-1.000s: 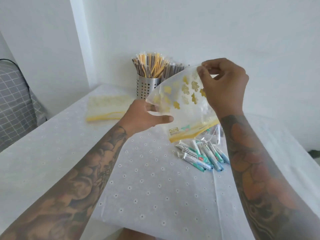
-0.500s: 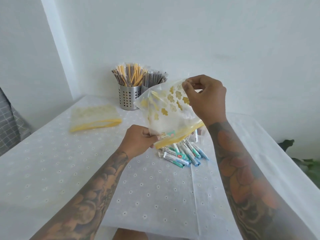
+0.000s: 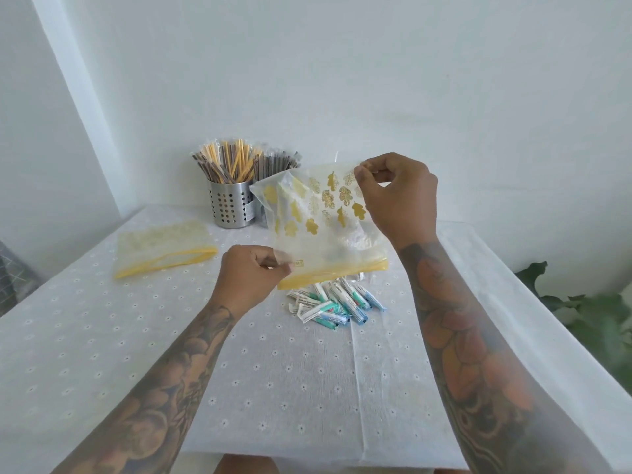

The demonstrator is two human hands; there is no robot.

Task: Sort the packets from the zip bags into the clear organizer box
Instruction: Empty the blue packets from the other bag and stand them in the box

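A clear zip bag (image 3: 318, 227) printed with gold leaves and edged with a yellow zip strip hangs upside down above the table. My left hand (image 3: 251, 273) pinches its lower left corner near the zip. Its upper right corner is pinched by my right hand (image 3: 398, 196). Under the bag's mouth lies a pile of small white, teal and blue packets (image 3: 333, 302) on the tablecloth. A second zip bag (image 3: 164, 249) lies flat at the left. No clear organizer box shows in this view.
A perforated steel cup (image 3: 232, 206) stuffed with wrapped sticks stands at the back by the wall, with more dark wrapped sticks (image 3: 277, 164) behind it. The white dotted tablecloth (image 3: 290, 371) covers the table. Green plant leaves (image 3: 588, 323) sit off the right edge.
My left hand slid from the bag's side down to its lower left corner by the zip. The bag dropped lower over the packets, and the view shifted.
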